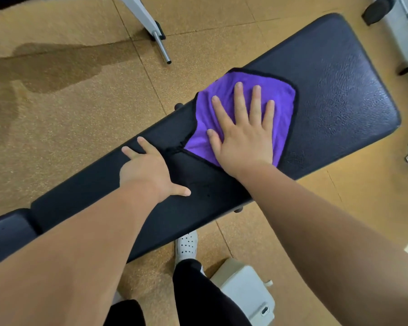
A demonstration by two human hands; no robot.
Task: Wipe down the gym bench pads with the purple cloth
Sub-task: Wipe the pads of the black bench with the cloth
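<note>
Fingers (239,102) of the right hand (243,142) lie straight and spread, pressing flat on the purple cloth (280,97) without curling round it; those of the left hand (146,171) are likewise straight and released, resting on bare black padding with the thumb stretched out toward the right of the frame. Tan speckled floor (57,118) fills the background, with a darker stain (57,67) across the upper left. The bench (335,78) runs diagonally from the lower left to the upper right of the frame; its long back pad (339,109) takes up most of that line, and a shorter seat pad (7,234) shows at the lower left edge, set just beside it across a narrow gap. Both bare forearms reach in from the bottom of the frame. The cloth, edged in black, lies just right of the frame's centre on the back pad, and one bunched corner trails down-left to just beside the left hand; whether they touch cannot be told. A grey machine base (245,285) sits at the bottom centre, beside a leg in black trousers (198,290) and a white perforated shoe (186,245) on the floor under the bench edge. A grey frame leg (139,15) with a metal tube (163,50) stands at the top centre.
</note>
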